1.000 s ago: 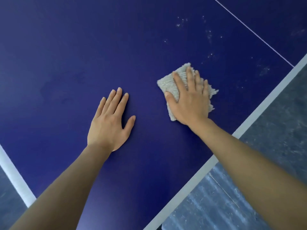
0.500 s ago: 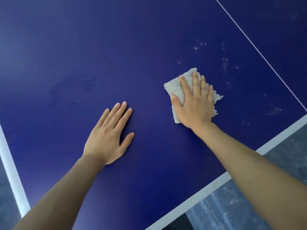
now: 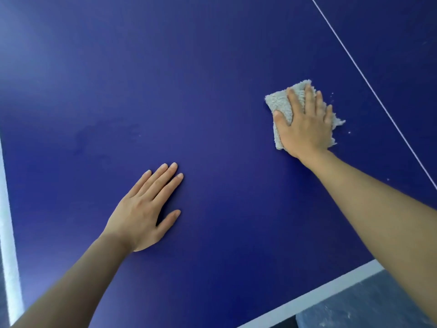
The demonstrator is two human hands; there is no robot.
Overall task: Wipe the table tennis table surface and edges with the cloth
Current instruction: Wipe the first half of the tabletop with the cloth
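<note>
A folded grey cloth (image 3: 277, 104) lies flat on the blue table tennis table (image 3: 212, 91), far and to the right, just left of the thin white centre line (image 3: 369, 86). Our right hand (image 3: 305, 124) presses it down with straight, spread fingers laid across its top and nothing curled round it. The cloth's fuzzy edges show past the hand on the far, left and right sides. Our left hand (image 3: 142, 209) rests palm down on bare surface nearer to us and well left of the cloth. Its fingers are straight and it holds nothing; it seems to brace our lean. A few pale specks (image 3: 349, 132) sit just right of the cloth, and a faint dull smudge (image 3: 104, 136) shows beyond the left hand. The near edge band (image 3: 331, 287) runs white along the near right, with grey floor (image 3: 378, 308) past it, and the left edge band (image 3: 7, 221) runs down the left. We judge the step in hand to be wiping the open surface, with the edges not yet reached. The next move calls for steady, flat pressure as we sweep the cloth over the specks toward the centre line, then work back to the smudge and out to the bands.
</note>
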